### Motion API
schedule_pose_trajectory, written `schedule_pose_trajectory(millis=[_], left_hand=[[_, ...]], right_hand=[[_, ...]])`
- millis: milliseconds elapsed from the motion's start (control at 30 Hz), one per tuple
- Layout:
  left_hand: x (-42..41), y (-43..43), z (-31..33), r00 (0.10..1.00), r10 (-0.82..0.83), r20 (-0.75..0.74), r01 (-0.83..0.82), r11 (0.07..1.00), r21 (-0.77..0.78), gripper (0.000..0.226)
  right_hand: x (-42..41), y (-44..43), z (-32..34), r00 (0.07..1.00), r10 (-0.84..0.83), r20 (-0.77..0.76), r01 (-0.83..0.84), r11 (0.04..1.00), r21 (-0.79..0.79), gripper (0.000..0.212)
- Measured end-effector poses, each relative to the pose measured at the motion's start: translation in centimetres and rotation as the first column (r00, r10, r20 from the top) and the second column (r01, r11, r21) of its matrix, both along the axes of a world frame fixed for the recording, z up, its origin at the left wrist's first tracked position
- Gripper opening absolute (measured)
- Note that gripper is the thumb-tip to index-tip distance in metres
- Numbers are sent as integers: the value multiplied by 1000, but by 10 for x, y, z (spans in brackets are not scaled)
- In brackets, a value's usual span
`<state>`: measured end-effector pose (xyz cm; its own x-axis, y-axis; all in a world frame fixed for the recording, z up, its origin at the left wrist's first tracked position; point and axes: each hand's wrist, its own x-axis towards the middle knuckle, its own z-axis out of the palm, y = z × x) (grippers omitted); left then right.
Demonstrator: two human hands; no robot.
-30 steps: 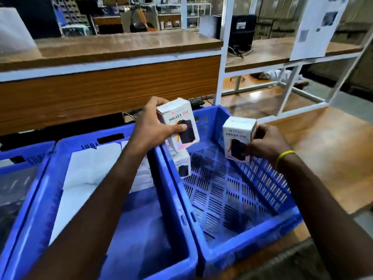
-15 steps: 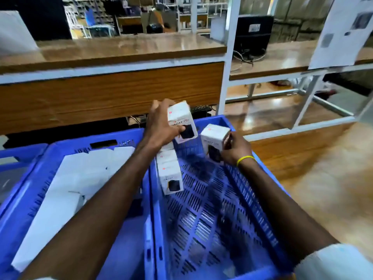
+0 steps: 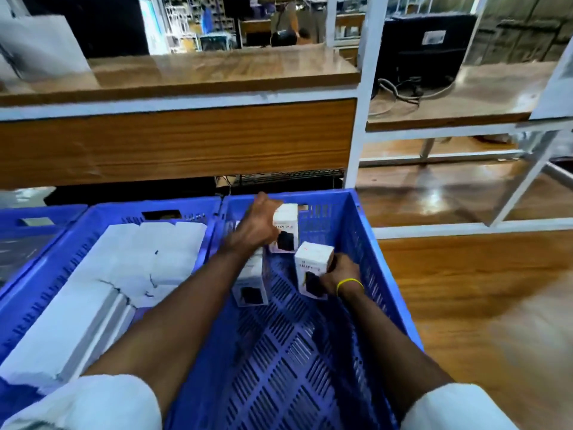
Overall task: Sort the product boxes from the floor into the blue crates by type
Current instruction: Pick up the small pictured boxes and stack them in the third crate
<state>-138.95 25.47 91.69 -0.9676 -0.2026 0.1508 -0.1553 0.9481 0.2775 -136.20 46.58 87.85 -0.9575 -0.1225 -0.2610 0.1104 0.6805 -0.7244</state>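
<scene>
Both my hands reach deep into the right blue crate (image 3: 375,274). My left hand (image 3: 257,228) grips a white power-bank box (image 3: 285,228) upright against the crate's far wall. My right hand (image 3: 338,274), with a yellow band on the wrist, holds a second white box (image 3: 311,265) just in front of it, low near the crate floor. Another white box (image 3: 250,287) stands on the crate floor by the left wall, partly behind my left forearm. The middle blue crate (image 3: 102,218) holds rows of plain white boxes (image 3: 130,268).
A third blue crate (image 3: 28,221) sits at the far left. A wooden bench with a white metal frame (image 3: 353,125) rises right behind the crates. Bare wooden floor (image 3: 480,290) lies to the right. A monitor (image 3: 424,45) and cables sit on the back shelf.
Both hands have moved down and forward into the right crate, carrying their boxes from above the rim to near the far wall and floor. The camera leaned in closer.
</scene>
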Motion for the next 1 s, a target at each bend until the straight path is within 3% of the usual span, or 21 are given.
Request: schedule_pose_trajectory(millis=[100,200,267,400,633,867,1000], left_hand=[[-14,-2,-19,997,15,75,-12,999,-37,33],[-14,-2,-31,994,-21,110,30,996,-83,65],[-11,0,-35,997,-36,73,44,994,-101,70],[-2,10,-29,999,-28,-22,23,974,-224,49],[1,9,-26,999,-12,39,24,942,-334,36],[3,7,-9,989,-5,146,38,973,-226,49],[4,-4,5,978,55,204,-59,998,16,51]], right_hand=[[-3,-3,-7,1000,-26,10,26,999,-40,46],[-4,-4,-9,998,-56,34,57,997,-45,44],[-6,-3,-13,997,-67,42,70,995,-73,46],[-5,-4,-15,997,-71,44,75,990,-122,49],[-3,-5,-17,998,-54,38,60,981,-186,50],[3,-15,-16,1000,15,21,-10,974,-228,52],[4,-25,-13,998,57,-10,-58,973,-223,50]])
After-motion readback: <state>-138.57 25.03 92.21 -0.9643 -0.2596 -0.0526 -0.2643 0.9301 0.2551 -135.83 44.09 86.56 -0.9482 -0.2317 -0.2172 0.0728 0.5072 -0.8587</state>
